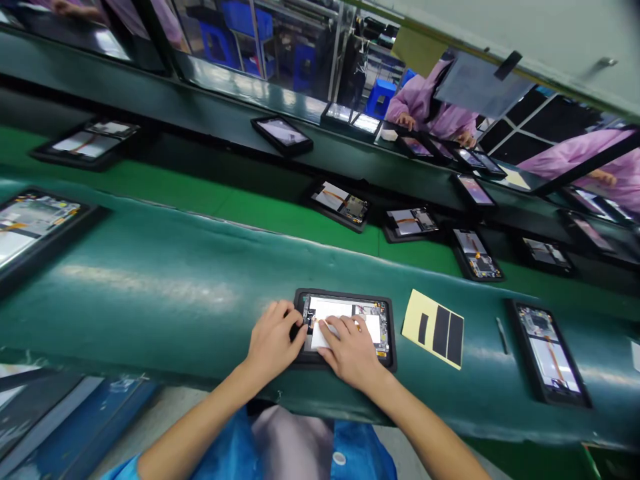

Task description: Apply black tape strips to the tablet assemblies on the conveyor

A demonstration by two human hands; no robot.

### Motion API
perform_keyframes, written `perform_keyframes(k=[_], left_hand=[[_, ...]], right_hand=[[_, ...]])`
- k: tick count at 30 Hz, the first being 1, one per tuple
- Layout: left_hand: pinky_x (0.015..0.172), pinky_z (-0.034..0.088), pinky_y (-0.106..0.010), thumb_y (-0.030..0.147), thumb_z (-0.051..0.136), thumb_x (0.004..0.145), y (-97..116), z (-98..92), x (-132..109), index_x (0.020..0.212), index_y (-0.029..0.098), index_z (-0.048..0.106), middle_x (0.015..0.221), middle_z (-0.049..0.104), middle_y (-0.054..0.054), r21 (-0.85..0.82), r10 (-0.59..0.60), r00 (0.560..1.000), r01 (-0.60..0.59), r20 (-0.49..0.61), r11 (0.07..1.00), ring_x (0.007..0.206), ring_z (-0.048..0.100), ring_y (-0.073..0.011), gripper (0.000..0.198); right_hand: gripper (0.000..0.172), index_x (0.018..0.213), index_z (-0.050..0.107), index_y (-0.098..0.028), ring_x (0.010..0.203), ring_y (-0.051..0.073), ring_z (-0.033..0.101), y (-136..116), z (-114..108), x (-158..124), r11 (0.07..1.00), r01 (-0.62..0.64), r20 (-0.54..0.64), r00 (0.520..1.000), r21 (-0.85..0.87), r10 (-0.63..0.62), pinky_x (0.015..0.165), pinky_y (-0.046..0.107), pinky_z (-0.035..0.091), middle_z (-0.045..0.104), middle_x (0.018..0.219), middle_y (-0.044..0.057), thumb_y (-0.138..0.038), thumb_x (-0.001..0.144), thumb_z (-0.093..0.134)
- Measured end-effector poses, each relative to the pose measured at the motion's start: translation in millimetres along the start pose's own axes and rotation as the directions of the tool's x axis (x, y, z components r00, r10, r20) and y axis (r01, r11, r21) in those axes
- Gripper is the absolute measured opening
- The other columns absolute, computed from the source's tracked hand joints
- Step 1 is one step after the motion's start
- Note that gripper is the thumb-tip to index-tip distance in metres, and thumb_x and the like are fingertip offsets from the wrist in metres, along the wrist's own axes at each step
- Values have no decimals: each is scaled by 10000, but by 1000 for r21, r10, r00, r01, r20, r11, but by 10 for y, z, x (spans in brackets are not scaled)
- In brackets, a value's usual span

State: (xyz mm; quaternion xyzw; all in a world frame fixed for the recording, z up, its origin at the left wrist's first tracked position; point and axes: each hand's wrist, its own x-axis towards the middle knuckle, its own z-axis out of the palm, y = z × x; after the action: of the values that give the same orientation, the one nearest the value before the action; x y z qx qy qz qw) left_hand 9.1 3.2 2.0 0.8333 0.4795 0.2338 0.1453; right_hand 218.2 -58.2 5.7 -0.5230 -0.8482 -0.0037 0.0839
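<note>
An opened tablet (388, 333) lies in a black frame on the green bench, its white battery and circuit board uncovered. My left hand (273, 340) is at its left end, with bent fingers and thumb closed on the edge. Across the white battery lies my right hand (353, 352), fingers spread and touching the inside of the tablet. My right palm and fingers hide part of the tablet. Just right of it is a yellow backing sheet (410, 323) bearing black adhesive strips (441, 331).
Another opened tablet (550, 353) lies at the right, near a thin tool (501, 335). One more tablet (35, 220) is at the far left. Beyond the bench edge, a green conveyor (210, 193) carries several tablets. People in pink sleeves (413, 100) work across it.
</note>
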Motion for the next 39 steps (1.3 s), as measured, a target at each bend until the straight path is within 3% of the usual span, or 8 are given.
perform_keyframes(k=[5,9,12,14,16,19,29,39], left_hand=[[722,500,-367,275,632,877,158,98,161,768,216,589,914,570,-62,150,-60,994,46,89,988,889,559,-249,132],[655,495,-314,204,600,861,139,98,162,781,214,596,935,585,-60,97,-63,994,54,93,994,917,574,-233,81],[730,530,-302,168,525,907,52,45,73,891,202,651,1015,624,-69,2,34,999,-34,32,999,951,597,-213,131],[826,545,-328,200,498,958,-9,-4,-15,1069,204,691,1130,635,-92,5,145,989,-145,13,989,1014,605,-224,222],[865,543,-377,252,504,986,-54,-42,-102,1236,232,679,1245,625,-118,72,247,968,-250,46,966,1098,597,-269,306],[844,531,-406,286,518,992,-80,-61,-182,1334,268,653,1334,616,-134,162,295,947,-313,126,936,1159,588,-319,369],[819,487,-409,265,510,992,-34,-48,-192,1346,231,651,1343,640,-157,307,325,923,-376,204,874,1165,595,-347,383],[828,455,-398,260,528,979,-47,-43,-231,1340,250,649,1343,635,-145,248,317,928,-360,197,899,1164,585,-335,381]], right_hand=[[449,1356,594,-159,1072,282,554,3,18,-15,1000,3,-14,1000,-9,-3,964,471,374,657,1286,134,-445,1009,592],[436,1328,607,-150,1076,285,554,-8,12,7,1000,15,-37,999,-6,-15,964,466,374,668,1268,132,-450,1014,581],[433,1321,611,-149,1105,288,551,-13,5,21,1000,25,-36,999,9,-25,977,466,376,671,1264,136,-457,1019,571],[438,1332,605,-152,1128,289,548,-13,5,26,999,28,-27,999,22,-27,992,466,373,667,1266,141,-458,1020,569],[441,1341,600,-152,1139,289,545,-11,8,29,999,29,-23,999,29,-29,1004,467,365,664,1270,142,-455,1022,566],[453,1356,593,-151,1150,294,545,-6,13,28,999,36,-22,999,38,-35,1011,473,357,658,1282,142,-452,1016,577],[471,1382,583,-140,1148,286,531,23,-12,46,995,60,-16,998,84,-59,1010,462,356,662,1297,133,-452,1030,554],[482,1407,573,-192,1190,280,530,148,-62,77,991,120,87,988,59,-125,1034,466,381,647,1338,111,-448,1001,620]])
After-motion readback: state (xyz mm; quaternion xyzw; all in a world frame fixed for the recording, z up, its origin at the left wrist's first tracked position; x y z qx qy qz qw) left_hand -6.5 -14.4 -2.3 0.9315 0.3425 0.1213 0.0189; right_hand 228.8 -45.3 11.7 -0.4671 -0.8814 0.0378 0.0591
